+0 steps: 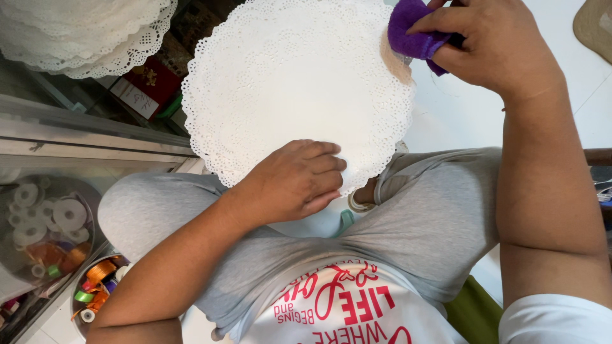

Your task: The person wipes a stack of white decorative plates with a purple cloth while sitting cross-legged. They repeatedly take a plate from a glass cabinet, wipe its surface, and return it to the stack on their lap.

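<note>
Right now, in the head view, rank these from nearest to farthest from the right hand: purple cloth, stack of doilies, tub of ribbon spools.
1. Purple cloth: in the right hand, top right.
2. Stack of doilies: top left corner, across the big doily.
3. Tub of ribbon spools: bottom left, on the floor.

doily [293, 83] on lap, over knees | left hand [296, 179] on doily's near edge | right hand [491, 44] at doily's far-right rim w/ cloth pad [411, 32] touching it | doily stack [89, 32] far left | ribbon spools [95, 283] in tub, near left, below tape rolls [44, 216]
</note>
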